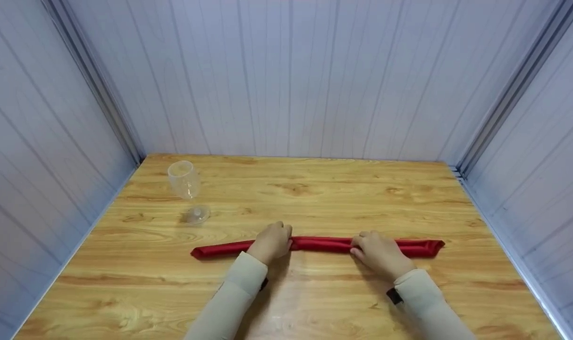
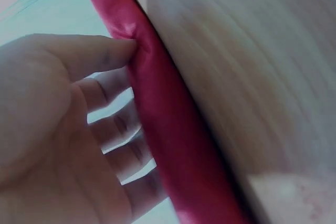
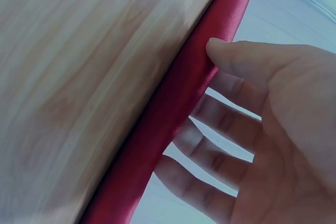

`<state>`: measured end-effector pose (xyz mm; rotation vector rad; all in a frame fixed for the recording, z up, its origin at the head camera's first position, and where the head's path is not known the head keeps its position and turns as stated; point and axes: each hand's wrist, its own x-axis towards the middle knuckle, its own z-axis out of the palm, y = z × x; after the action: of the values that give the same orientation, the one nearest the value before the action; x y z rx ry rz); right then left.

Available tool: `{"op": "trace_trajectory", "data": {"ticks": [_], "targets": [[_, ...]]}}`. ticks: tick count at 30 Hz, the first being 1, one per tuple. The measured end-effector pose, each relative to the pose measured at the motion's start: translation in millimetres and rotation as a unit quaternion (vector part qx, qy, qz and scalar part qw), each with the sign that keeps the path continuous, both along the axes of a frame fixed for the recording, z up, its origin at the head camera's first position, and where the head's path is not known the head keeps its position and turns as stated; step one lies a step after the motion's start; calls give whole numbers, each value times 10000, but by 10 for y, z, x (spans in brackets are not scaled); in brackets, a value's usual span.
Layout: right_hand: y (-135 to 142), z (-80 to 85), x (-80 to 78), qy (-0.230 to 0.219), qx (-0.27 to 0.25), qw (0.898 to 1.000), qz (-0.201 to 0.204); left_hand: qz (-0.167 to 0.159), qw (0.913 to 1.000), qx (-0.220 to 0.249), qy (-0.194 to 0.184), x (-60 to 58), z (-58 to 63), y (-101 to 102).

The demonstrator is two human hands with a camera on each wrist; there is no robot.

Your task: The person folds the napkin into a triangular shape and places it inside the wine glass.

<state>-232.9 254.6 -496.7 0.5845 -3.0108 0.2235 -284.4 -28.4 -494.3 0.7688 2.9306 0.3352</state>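
A shiny red cloth (image 1: 320, 244), rolled into a long narrow strip, lies across the wooden table from left to right. My left hand (image 1: 271, 242) grips it left of its middle, the thumb (image 2: 113, 54) pressing into the near side and the fingers over the far side. Farther right, my right hand (image 1: 380, 252) holds the same roll. In the right wrist view its thumb (image 3: 239, 59) lies against the red fabric (image 3: 173, 95), with the other fingers reaching behind, their tips partly hidden. Both ends of the strip stick out past the hands and look slanted.
A clear stemmed wine glass (image 1: 184, 182) stands upright at the back left of the table (image 1: 315, 293), beyond the strip's left end. Pale panelled walls (image 1: 286, 80) enclose the table at the back and on both sides.
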Motion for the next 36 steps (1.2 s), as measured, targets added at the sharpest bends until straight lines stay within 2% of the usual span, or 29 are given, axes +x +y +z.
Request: {"op": "trace_trajectory", "data": {"ticks": [5, 12, 21, 28, 36], "targets": [[6, 4, -11, -13, -28, 10000, -13, 39, 9999, 5, 160, 13, 22, 22], [24, 3, -67, -35, -129, 9999, -12, 135, 9996, 0, 237, -4, -6, 25], [64, -24, -181, -406, -591, 9974, -104, 368, 9987, -119, 334, -20, -24, 59], [89, -59, -301, -643, -585, 9962, -99, 367, 9981, -94, 491, -49, -49, 59], [71, -59, -337, -167, -122, 9997, 121, 399, 9984, 285, 294, -64, -64, 33]]}}
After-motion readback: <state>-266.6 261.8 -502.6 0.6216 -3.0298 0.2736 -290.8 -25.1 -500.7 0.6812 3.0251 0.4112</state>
